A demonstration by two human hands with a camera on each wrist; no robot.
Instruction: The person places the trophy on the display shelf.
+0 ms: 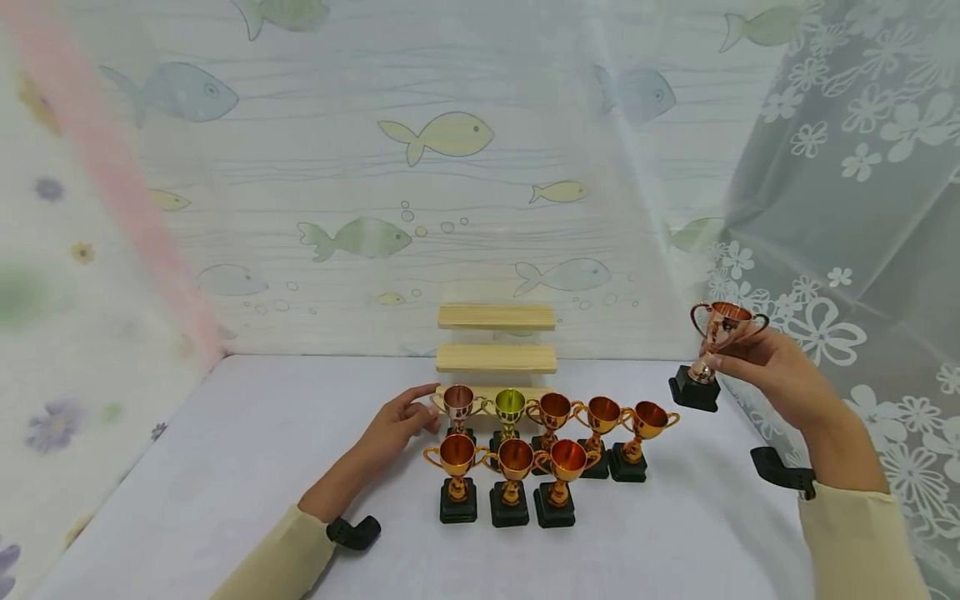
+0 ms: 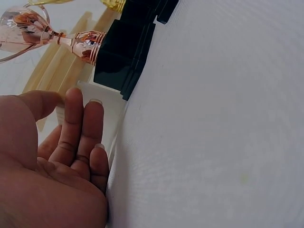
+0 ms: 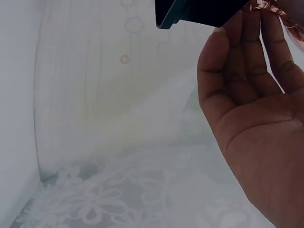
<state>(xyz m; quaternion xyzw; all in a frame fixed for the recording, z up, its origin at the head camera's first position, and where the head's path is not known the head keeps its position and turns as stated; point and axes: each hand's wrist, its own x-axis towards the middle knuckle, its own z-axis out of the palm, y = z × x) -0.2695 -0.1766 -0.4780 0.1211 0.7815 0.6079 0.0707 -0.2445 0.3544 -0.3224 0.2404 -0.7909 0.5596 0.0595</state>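
Observation:
On the right, my right hand (image 1: 776,367) pinches a rose-gold trophy cup (image 1: 726,323) by its stem, raised and slightly tilted, its black base (image 1: 693,389) downward. The right wrist view catches only that base (image 3: 202,10) and a bit of shiny stem beside the fingers. My left hand (image 1: 397,425) is at the left end of a wooden step stand (image 1: 497,358), fingers relaxed and fingertips right at its lowest step. Beside it stands a pinkish trophy cup (image 1: 458,402); in the left wrist view its black base (image 2: 121,57) is just past the fingertips.
A yellow-gold trophy (image 1: 510,406) and several orange-gold ones, such as the rightmost one (image 1: 649,421), continue the back row. Three more orange-gold trophies (image 1: 516,458) stand in front. A fish-print curtain (image 1: 337,183) hangs behind the white table (image 1: 637,550); a flowered sheet (image 1: 847,275) hangs right.

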